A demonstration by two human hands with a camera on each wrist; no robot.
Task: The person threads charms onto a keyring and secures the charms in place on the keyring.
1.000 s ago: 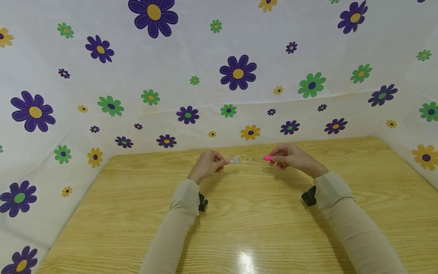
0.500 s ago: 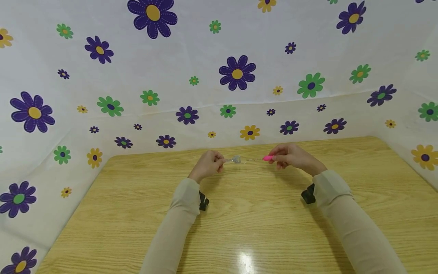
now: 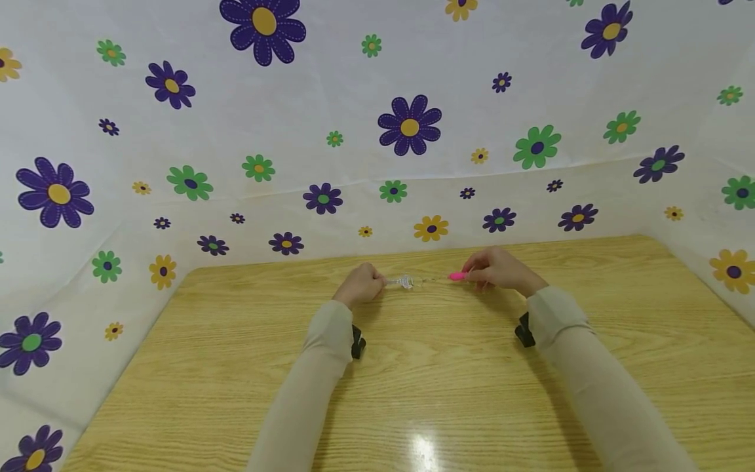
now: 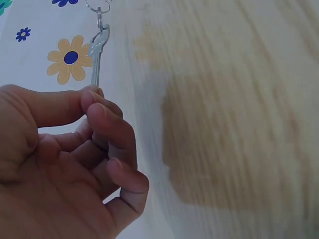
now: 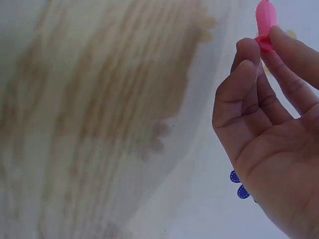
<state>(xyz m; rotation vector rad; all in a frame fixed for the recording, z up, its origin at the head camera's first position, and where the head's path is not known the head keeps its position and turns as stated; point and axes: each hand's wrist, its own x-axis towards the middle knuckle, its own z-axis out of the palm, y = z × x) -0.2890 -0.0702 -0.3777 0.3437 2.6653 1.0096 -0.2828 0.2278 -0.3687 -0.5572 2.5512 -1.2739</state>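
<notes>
My left hand (image 3: 361,284) pinches the blade end of a silver key (image 4: 98,47) between thumb and index finger. The key's head, beyond my fingertips, hangs on a metal split ring (image 4: 98,6). A thin chain (image 3: 435,280) runs from that ring to a pink, elongated keychain charm (image 5: 266,19). With thumb and fingers, my right hand (image 3: 501,269) pinches the end of the charm away from the chain. The linked pieces stretch between both hands, above the table. The key's tip is hidden inside the left fingers.
A wood-grain table (image 3: 413,367) spreads below both arms. White cloth with printed flowers (image 3: 354,98) encloses its back and sides. Dark wrist mounts (image 3: 525,330) show under the sleeves.
Both hands have come slightly closer together and lower. The left hand has turned at the wrist, and the key has turned with it. The charm has shifted a little left with the right hand.
</notes>
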